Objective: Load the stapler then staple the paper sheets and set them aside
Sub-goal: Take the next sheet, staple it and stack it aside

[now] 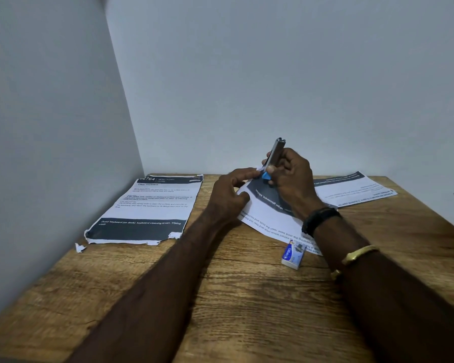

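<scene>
At the grip: the right hand (290, 174) is wrapped around a small silver metal stapler with a blue plastic end (274, 157), holding it nearly upright with the metal tip pointing up.
Left hand: the left hand (227, 193) pinches the lifted corner of the white printed paper sheets with a dark grey band (269, 213), right at the stapler's blue lower end.
Paper and stapler: touching or nearly so; whether the corner sits inside the mouth cannot be told.
Below the grip: a small blue-and-white cardboard staple box (293, 254) lies on the wood-grain table (247, 297), near the right forearm.
Left of the grip: a white printed stack with torn lower edge (147, 210) lies flat, apart from both hands.
Right of the grip: another white printed sheet (357, 189) lies flat behind the right wrist.
Done, as judged: loading looks finished, since the stapler is closed and at the paper.
Left to do: pressing the staple home, then setting the held sheets aside; the sheet on the right may need the same.
</scene>
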{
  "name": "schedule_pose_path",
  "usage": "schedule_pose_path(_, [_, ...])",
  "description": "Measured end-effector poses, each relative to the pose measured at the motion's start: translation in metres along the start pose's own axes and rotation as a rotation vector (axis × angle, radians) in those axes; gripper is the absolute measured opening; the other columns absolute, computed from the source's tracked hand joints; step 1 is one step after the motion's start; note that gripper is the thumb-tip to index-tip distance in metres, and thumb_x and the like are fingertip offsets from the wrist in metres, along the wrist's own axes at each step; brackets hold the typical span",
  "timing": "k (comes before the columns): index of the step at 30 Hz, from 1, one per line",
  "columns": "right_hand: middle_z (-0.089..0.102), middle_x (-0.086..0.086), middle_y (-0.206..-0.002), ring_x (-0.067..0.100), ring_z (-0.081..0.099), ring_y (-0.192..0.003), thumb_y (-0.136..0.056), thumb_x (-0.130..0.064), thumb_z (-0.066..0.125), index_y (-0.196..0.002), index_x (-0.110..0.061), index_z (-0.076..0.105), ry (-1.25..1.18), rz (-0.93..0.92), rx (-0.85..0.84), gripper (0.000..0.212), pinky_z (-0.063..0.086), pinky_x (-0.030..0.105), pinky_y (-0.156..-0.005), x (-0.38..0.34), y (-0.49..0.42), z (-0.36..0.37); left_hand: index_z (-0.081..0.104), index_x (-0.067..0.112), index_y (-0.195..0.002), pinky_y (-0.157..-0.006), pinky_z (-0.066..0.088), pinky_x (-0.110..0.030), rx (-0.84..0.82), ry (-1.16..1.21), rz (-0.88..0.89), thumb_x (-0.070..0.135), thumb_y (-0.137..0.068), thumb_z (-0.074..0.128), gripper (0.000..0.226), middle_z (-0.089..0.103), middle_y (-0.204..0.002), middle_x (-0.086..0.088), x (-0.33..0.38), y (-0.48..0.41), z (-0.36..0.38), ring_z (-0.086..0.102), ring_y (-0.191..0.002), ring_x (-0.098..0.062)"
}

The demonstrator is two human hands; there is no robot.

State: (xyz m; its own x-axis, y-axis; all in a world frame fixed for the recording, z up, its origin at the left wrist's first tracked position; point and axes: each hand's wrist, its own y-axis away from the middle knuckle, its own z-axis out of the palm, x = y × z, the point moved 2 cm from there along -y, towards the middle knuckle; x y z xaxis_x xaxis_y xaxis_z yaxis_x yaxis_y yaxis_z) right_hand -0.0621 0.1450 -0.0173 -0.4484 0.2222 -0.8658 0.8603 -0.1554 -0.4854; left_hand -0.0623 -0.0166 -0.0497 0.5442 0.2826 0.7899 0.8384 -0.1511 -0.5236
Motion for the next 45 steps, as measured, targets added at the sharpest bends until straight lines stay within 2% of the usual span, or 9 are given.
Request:
schedule_pose_path(9, [0.075, 0.001, -0.098, 0.022, 0.074, -0.097, -0.093, -0.002, 0.066, -0.101, -0.018, 0.067, 0.004, 0.001, 0.034, 0.018, 0.064, 0.034, -0.075, 0.001, -0.003, 0.002, 0.071, 0.015, -0.128, -0.091, 0.062, -0.043, 0.018, 0.003, -0.042, 0.001, -0.071, 0.047, 0.063, 0.063, -0.142, -0.002, 0.005, 0.003, -0.002, 0.064, -0.119, -0.021])
schedule_pose_path(14, [0.075, 0.004, -0.108, 0.023, 0.072, -0.102, -0.091, -0.007, 0.072, -0.111, -0.011, 0.068, 0.032, -0.027, 0.023, 0.021, 0.06, 0.044, -0.093, 0.002, -0.002, 0.002, 0.069, 0.007, -0.129, -0.102, 0.055, -0.05, 0.042, -0.02, -0.055, -0.015, -0.074, 0.049, 0.062, 0.064, -0.14, -0.009, 0.004, 0.003, -0.003, 0.062, -0.125, -0.027])
schedule_pose_path(19, [0.073, -0.008, -0.1, -0.009, 0.066, -0.078, -0.088, -0.024, 0.077, -0.112, -0.018, 0.071, 0.167, -0.097, 0.152, 0.026, 0.051, 0.008, -0.067, -0.013, 0.001, -0.002, 0.063, 0.003, -0.134, -0.101, 0.055, -0.038, 0.167, -0.034, -0.105, -0.019, -0.08, 0.059, 0.058, 0.061, -0.142, -0.01, -0.001, -0.003, -0.013, 0.061, -0.126, -0.029])
schedule_pose_path(23, [0.068, -0.011, -0.075, 0.013, 0.066, -0.075, -0.077, -0.038, 0.078, -0.083, -0.02, 0.072, 0.54, -0.003, -0.025, 0.02, 0.047, 0.025, -0.061, -0.028, 0.007, 0.001, 0.055, 0.001, -0.14, -0.103, 0.052, -0.033, 0.291, -0.008, -0.139, -0.012, -0.083, 0.069, 0.06, 0.053, -0.148, -0.013, -0.004, -0.009, -0.024, 0.058, -0.129, -0.025])
schedule_pose_path(26, [0.074, -0.001, -0.069, 0.02, 0.074, -0.07, -0.068, -0.042, 0.079, -0.073, -0.013, 0.074, 0.711, 0.171, -0.323, 0.029, 0.061, 0.035, -0.061, -0.032, 0.017, 0.012, 0.054, 0.002, -0.142, -0.102, 0.051, -0.028, 0.416, 0.014, -0.194, -0.008, -0.083, 0.072, 0.062, 0.053, -0.149, -0.011, -0.007, -0.009, -0.031, 0.057, -0.128, -0.02])
schedule_pose_path(29, [0.073, -0.001, -0.065, 0.019, 0.073, -0.062, -0.061, -0.044, 0.081, -0.073, -0.016, 0.071, 0.861, 0.262, -0.472, 0.032, 0.065, 0.039, -0.066, -0.03, 0.029, 0.021, 0.057, 0.003, -0.14, -0.106, 0.052, -0.045, 0.492, 0.039, -0.258, -0.005, -0.083, 0.072, 0.059, 0.056, -0.146, -0.012, -0.01, -0.008, -0.039, 0.062, -0.123, -0.031])
schedule_pose_path(34, [0.059, -0.003, -0.073, 0.017, 0.059, -0.071, -0.062, -0.05, 0.082, -0.07, -0.022, 0.052, 1.066, 0.226, -0.483, 0.043, 0.04, 0.025, -0.053, -0.023, 0.034, 0.024, 0.054, 0.005, -0.143, -0.106, 0.052, -0.051, 0.509, 0.087, -0.33, 0.0, -0.085, 0.074, 0.061, 0.054, -0.149, -0.012, -0.008, -0.007, -0.04, 0.059, -0.129, -0.035])
schedule_pose_path(40, [0.062, -0.003, -0.076, 0.016, 0.063, -0.074, -0.063, -0.053, 0.085, -0.074, -0.021, 0.056, 1.024, 0.247, -0.466, 0.045, 0.04, 0.024, -0.054, -0.015, 0.033, 0.026, 0.058, 0.007, -0.14, -0.103, 0.055, -0.051, 0.511, 0.204, -0.386, 0.001, -0.082, 0.077, 0.062, 0.064, -0.136, -0.017, -0.01, -0.008, -0.037, 0.064, -0.12, -0.039])
schedule_pose_path(45, [0.072, 0.007, -0.086, 0.026, 0.07, -0.082, -0.076, -0.048, 0.075, -0.084, -0.013, 0.069, 0.775, 0.301, -0.293, 0.036, 0.052, 0.028, -0.061, -0.011, 0.021, 0.012, 0.079, 0.038, -0.094, -0.094, 0.058, -0.058, 0.515, 0.427, -0.441, 0.005, -0.07, 0.078, 0.041, 0.074, -0.108, -0.015, -0.009, -0.008, -0.035, 0.072, -0.094, -0.031])
